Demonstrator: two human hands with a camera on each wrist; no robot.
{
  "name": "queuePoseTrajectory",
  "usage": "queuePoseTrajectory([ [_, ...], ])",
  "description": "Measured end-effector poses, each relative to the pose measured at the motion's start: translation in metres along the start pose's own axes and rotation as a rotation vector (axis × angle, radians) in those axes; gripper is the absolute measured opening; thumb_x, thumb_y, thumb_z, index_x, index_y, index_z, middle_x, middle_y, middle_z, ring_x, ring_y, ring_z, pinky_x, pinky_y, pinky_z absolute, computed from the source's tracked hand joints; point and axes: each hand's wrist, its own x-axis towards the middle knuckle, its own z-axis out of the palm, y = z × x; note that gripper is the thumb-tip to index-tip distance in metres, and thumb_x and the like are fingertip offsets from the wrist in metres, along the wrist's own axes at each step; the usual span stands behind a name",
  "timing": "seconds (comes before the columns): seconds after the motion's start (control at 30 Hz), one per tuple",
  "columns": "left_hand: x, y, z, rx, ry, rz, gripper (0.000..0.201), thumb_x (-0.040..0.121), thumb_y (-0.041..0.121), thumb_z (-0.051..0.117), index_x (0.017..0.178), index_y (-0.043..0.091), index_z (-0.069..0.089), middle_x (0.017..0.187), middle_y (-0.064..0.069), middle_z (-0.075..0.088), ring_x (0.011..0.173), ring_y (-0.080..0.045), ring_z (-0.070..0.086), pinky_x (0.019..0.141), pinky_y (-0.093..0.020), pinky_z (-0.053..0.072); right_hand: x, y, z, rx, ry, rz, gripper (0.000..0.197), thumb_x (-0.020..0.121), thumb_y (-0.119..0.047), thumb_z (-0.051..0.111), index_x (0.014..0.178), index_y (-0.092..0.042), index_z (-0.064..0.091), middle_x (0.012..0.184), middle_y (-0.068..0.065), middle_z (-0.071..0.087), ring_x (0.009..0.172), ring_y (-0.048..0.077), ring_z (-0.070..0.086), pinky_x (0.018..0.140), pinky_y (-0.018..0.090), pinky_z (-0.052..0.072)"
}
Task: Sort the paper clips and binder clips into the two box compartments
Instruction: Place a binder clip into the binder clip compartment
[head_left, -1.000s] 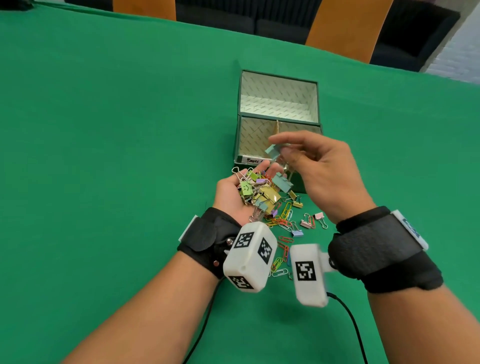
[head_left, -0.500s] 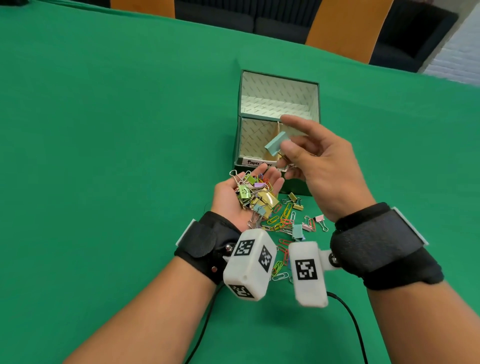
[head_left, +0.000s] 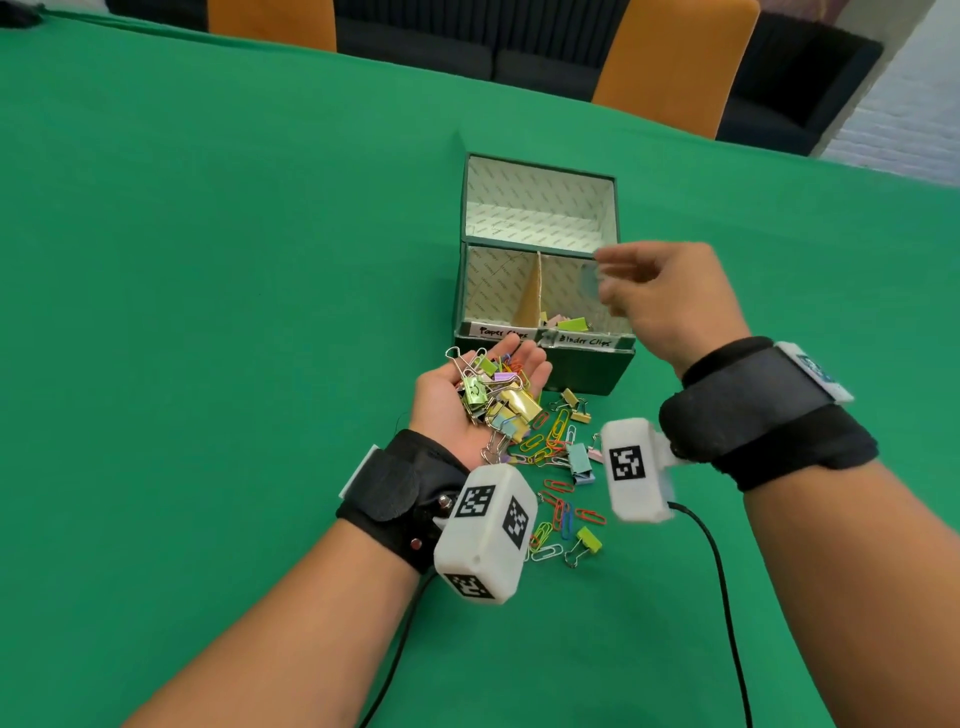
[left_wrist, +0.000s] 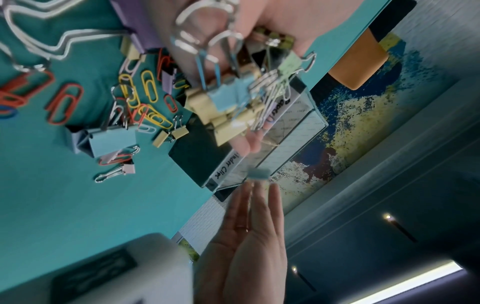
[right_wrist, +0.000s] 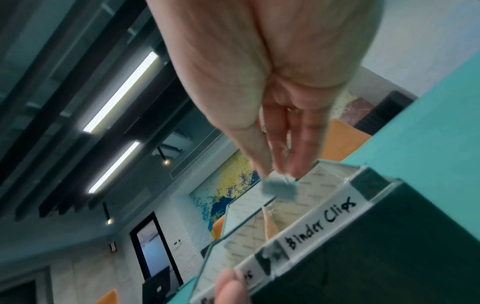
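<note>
Item: pale blue binder clip (right_wrist: 279, 189), small and blurred. Position: at the fingertips (right_wrist: 265, 164) of the right hand (head_left: 670, 301), above the box's near right compartment (head_left: 576, 291). The fingers point down, nearly straight; whether they still pinch the clip or it is already loose cannot be told.

Landmark: dark green box (head_left: 587, 369), open-topped, with a patterned pale lining. One wide compartment lies at the far side and two at the near side, split by a cardboard divider (head_left: 530, 296). Labels on the near rim: "Paper Clips" (head_left: 501, 331) at left, "Binder Clips" (head_left: 584, 340) at right. A few binder clips (head_left: 569, 323), yellow-green and pink among them, lie in the near right compartment.

Left hand (head_left: 467, 400): palm up, just in front of the box's near left corner, loosely cupped and carrying a heap of mixed binder clips (head_left: 493, 400) in green, gold, purple and pale blue with silver wire handles.

Loose pile (head_left: 556, 457): on the green tablecloth (head_left: 208, 260) in front of the box, between the two wrists. It holds coloured paper clips in yellow, red, green and blue, plus several binder clips, including a larger pale blue one (head_left: 579, 462) and a yellow-green one (head_left: 587, 543) nearest the person.

Beyond the box: two orange chair backs (head_left: 670, 57) at the table's far edge.
</note>
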Motion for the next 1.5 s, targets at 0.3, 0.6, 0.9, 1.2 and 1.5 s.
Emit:
queuePoseTrajectory([
  [0.3, 0.001, 0.007, 0.000, -0.023, -0.013, 0.048, 0.042, 0.099, 0.021, 0.033, 0.098, -0.008, 0.063, 0.089, -0.023, 0.067, 0.075, -0.033, 0.070, 0.074, -0.047, 0.056, -0.054, -0.005, 0.014, -0.056, -0.228, -0.044, 0.003, 0.082, -0.031, 0.072, 0.081, -0.028, 0.073, 0.078, -0.008, 0.071, 0.074, 0.010, 0.064, 0.075, 0.034, 0.053],
  [0.6, -0.001, 0.002, 0.001, -0.066, -0.023, 0.082, 0.043, 0.098, 0.024, 0.031, 0.094, -0.006, 0.062, 0.089, -0.022, 0.065, 0.081, -0.032, 0.065, 0.080, -0.049, 0.052, -0.075, 0.007, 0.037, 0.098, -0.349, 0.062, 0.020, 0.071, -0.028, 0.084, 0.078, -0.017, 0.069, 0.067, -0.001, 0.071, 0.059, 0.006, 0.061, 0.061, 0.027, 0.046],
  [0.9, -0.001, 0.001, 0.001, -0.078, -0.007, 0.100, 0.041, 0.098, 0.022, 0.031, 0.097, -0.005, 0.061, 0.084, -0.023, 0.065, 0.079, -0.031, 0.066, 0.072, -0.048, 0.056, -0.081, -0.006, 0.045, 0.434, -0.277, 0.209, 0.009, 0.080, -0.010, 0.077, 0.078, -0.009, 0.068, 0.072, 0.010, 0.073, 0.063, 0.020, 0.070, 0.062, 0.031, 0.059],
  [1.2, -0.003, 0.003, 0.002, -0.059, 0.013, 0.118, 0.039, 0.097, 0.021, 0.033, 0.097, -0.004, 0.063, 0.086, -0.021, 0.067, 0.072, -0.030, 0.070, 0.063, -0.037, 0.060, -0.079, 0.000, 0.037, 0.482, -0.211, 0.205, 0.008, 0.081, -0.016, 0.075, 0.081, -0.011, 0.069, 0.074, 0.007, 0.073, 0.063, 0.017, 0.067, 0.062, 0.029, 0.058],
  [1.5, -0.002, 0.005, 0.000, -0.118, -0.012, 0.089, 0.041, 0.098, 0.022, 0.034, 0.095, -0.007, 0.063, 0.088, -0.022, 0.067, 0.079, -0.032, 0.068, 0.078, -0.051, 0.053, -0.062, 0.003, 0.018, 0.557, -0.111, 0.192, 0.002, 0.085, -0.015, 0.071, 0.083, -0.016, 0.071, 0.074, 0.002, 0.069, 0.059, 0.015, 0.062, 0.060, 0.028, 0.057],
])
